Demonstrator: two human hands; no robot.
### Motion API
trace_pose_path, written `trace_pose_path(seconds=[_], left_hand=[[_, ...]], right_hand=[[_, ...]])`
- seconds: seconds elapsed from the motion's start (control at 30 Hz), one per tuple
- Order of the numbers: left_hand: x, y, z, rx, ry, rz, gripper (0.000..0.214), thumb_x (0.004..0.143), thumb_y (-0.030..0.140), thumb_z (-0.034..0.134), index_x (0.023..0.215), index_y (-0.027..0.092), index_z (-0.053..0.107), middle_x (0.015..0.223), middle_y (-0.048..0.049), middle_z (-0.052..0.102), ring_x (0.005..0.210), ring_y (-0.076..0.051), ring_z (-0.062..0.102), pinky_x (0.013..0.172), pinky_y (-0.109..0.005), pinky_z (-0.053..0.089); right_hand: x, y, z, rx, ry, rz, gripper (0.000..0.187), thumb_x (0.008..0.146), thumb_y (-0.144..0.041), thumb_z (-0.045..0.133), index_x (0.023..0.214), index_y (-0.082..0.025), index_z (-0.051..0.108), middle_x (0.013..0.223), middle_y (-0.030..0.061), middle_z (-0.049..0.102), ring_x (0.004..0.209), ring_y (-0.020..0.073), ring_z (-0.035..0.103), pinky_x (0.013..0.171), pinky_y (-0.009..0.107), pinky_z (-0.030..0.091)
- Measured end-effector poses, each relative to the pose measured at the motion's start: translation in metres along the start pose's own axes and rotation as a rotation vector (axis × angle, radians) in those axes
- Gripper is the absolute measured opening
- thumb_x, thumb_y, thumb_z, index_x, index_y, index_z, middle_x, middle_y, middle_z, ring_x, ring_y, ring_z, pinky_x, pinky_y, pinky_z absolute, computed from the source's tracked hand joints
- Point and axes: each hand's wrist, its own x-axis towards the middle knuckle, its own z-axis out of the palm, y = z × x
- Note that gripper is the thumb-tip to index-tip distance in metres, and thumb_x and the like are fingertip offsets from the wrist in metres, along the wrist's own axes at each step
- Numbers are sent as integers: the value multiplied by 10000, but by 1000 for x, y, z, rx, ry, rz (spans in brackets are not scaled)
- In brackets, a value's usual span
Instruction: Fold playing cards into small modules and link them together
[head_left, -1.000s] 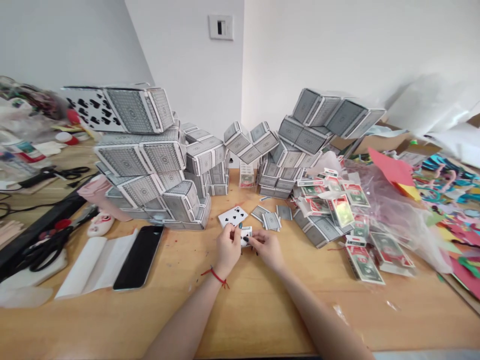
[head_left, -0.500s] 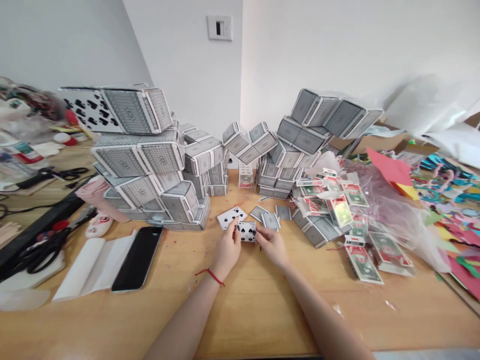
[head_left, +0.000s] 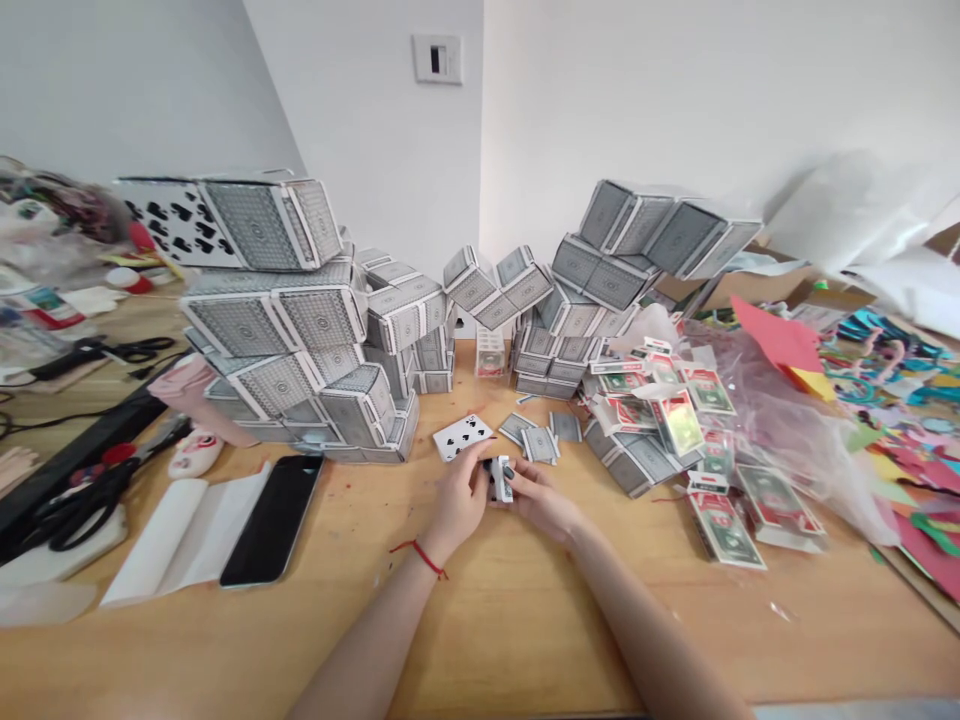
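Between my two hands is a playing card (head_left: pixel 498 490) with black pips, its right part folded over so some of the grey back shows. My left hand (head_left: pixel 459 498) grips its left side, thumb and fingers closed. On the right side, my right hand (head_left: pixel 546 505) pinches the folded part. Just behind my left hand a flat spade card (head_left: pixel 459 437) lies face up on the table. Several grey-backed card pieces (head_left: pixel 538 440) lie a little behind my right hand.
Tall stacks of boxes made from cards rise at left (head_left: pixel 292 330) and right (head_left: pixel 577 315). A phone (head_left: pixel 274 520) lies left of my arms, near scissors (head_left: pixel 82 505). Red-and-green card packs (head_left: pixel 724 525) and plastic wrap (head_left: pixel 795 430) cover the right side.
The held card was flatter with more of its face showing; its right part is now bent over. Both hands have come slightly closer together and nearer to me.
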Motion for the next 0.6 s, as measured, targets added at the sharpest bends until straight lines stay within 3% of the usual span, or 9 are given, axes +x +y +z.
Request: trace_pose_path(seconds=[0.2,0.37,0.5,0.6], left_hand=[[-2,-1,-1,75,-28,30,311,821,154,354,1073,230,521,1057,-58,594,988,-168,539,859,-329,419],[-2,-5,-1,148,130,14,273,807,180,404,1041,216,540,1022,-61,614,957,-168,558,843,-315,426],[0,-13,-3,177,282,-68,240,780,224,462,997,183,557,967,-83,633,882,-180,593,789,-312,455],[2,-17,-4,147,329,-127,240,764,232,481,983,167,556,934,-86,642,819,-176,614,727,-295,482]], right_hand=[[2,2,-3,28,32,-19,312,640,-272,682,906,-213,530,823,14,621,753,163,605,679,334,485],[4,-1,-8,48,85,-16,251,674,-265,654,893,-203,548,884,30,633,791,167,612,698,332,490],[6,-4,-15,40,152,-39,202,705,-303,620,854,-173,581,854,47,646,755,162,617,704,322,496],[6,-7,-17,30,183,-47,196,717,-321,606,841,-171,587,812,42,649,730,161,620,712,337,500]])
